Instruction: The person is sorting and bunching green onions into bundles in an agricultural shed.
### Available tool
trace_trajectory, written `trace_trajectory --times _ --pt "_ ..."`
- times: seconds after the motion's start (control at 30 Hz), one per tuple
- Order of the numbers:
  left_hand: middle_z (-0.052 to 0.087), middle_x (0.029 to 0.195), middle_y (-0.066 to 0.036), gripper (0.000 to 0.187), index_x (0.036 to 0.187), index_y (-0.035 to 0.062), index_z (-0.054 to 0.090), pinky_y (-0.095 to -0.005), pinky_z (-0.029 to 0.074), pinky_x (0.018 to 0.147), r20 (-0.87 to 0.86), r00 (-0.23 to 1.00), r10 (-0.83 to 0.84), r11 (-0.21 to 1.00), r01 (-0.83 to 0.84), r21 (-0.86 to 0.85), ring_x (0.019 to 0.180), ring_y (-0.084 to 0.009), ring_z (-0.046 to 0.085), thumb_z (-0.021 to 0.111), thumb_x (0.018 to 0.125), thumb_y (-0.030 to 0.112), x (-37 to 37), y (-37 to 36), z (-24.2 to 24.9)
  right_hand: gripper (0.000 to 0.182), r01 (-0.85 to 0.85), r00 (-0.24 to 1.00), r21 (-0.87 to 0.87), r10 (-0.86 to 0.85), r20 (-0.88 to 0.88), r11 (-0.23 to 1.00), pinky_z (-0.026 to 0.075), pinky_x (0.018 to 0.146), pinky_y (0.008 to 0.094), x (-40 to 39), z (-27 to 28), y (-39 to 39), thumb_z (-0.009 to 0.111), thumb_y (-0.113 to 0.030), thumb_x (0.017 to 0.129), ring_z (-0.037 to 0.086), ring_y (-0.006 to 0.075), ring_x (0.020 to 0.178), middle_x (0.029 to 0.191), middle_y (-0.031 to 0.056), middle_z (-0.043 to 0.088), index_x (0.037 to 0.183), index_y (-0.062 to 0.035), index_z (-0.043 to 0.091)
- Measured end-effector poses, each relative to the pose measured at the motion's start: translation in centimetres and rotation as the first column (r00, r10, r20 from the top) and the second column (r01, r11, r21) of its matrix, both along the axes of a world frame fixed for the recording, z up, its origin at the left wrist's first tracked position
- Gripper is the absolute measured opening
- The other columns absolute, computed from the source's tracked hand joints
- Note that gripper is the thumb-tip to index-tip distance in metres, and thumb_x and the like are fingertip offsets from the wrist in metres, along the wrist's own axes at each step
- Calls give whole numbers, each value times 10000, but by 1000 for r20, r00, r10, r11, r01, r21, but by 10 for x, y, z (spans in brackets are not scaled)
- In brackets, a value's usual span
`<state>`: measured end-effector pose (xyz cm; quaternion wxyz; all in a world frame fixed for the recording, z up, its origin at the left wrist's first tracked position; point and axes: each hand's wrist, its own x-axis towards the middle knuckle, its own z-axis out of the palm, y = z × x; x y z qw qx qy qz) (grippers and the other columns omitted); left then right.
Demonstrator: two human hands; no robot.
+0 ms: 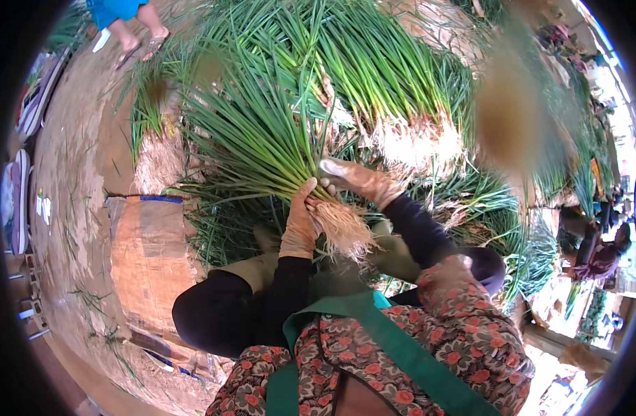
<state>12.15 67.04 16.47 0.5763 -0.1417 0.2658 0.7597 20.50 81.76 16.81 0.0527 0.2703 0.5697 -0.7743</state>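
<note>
A bunch of spring onions is held over my lap, its green leaves fanning to the upper left and its pale roots hanging toward me. My left hand, in a tan glove with pale fingertips, is closed round the lower stems from the left. From the right, my right hand, gloved the same way, is curled against the stems just above the roots; part of its fingers is hidden behind the bunch. More spring onions lie in a heap beneath and beyond my hands.
A large row of spring onions lies ahead, roots toward me. Another bunch rests at the left near a brown cardboard sheet. A person's sandalled feet stand at the upper left. Another person sits at the far right.
</note>
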Motion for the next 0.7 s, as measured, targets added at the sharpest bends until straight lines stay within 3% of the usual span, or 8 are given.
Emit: trace_trajectory --times 0.17,0.23,0.33,0.4,0.43,0.53,0.6,0.7 --pt "600 774 -98 243 899 41 548 -428 545 649 21 999 -37 992 39 -120 667 -264 621 633 776 233 2 -7 -17 264 618 777 -424 -597 201 662 308 371 278 -45 8 -21 403 -309 946 349 105 418 519 -54 397 780 -117 477" --pt "602 728 -69 254 900 33 561 -403 534 634 21 1000 7 999 -8 33 672 -231 607 613 808 265 2 3 6 296 379 782 -854 -616 90 357 242 345 264 -42 -27 -5 384 -220 946 267 91 377 470 -79 259 666 -132 420" --pt "588 807 -58 269 979 30 525 -397 496 711 276 961 -4 933 -96 347 699 -216 581 584 844 256 -10 -12 -10 282 478 637 -737 -767 -85 478 174 327 236 -23 -44 33 399 -204 934 199 63 348 471 -96 241 674 -116 459" --pt "558 801 -39 273 1010 31 499 -394 458 764 454 889 -57 764 -254 593 724 -199 562 556 866 255 -12 -16 27 280 79 935 -245 -157 -317 966 377 505 256 1 -61 64 397 -253 931 463 142 552 649 18 488 867 -47 576" --pt "542 798 -29 275 1026 31 487 -392 439 791 528 843 -105 646 -345 681 737 -190 553 542 876 255 -13 -16 36 340 -197 966 118 214 -148 973 408 594 279 3 -51 56 418 -327 917 512 175 653 736 56 536 910 -31 586" --pt "503 756 -13 244 1031 50 474 -392 404 828 392 915 -98 642 -243 727 750 -170 534 508 896 250 -29 -12 25 665 -757 618 593 596 512 275 471 769 364 5 -43 38 481 -609 818 611 231 829 888 125 632 1059 1 587" --pt "512 738 18 163 934 65 495 -372 409 801 291 952 -91 744 -129 655 725 -134 513 537 880 212 -34 -10 18 523 -364 929 217 337 154 906 449 624 283 -24 -31 42 501 -529 853 566 152 708 802 67 599 1028 -42 575" --pt "515 736 19 174 923 65 498 -370 415 809 211 977 -22 905 -70 419 713 -128 508 545 875 226 -27 -7 3 422 -7 995 -123 19 99 992 362 457 174 -72 24 16 542 -456 867 461 44 536 669 -27 514 1050 -76 549"
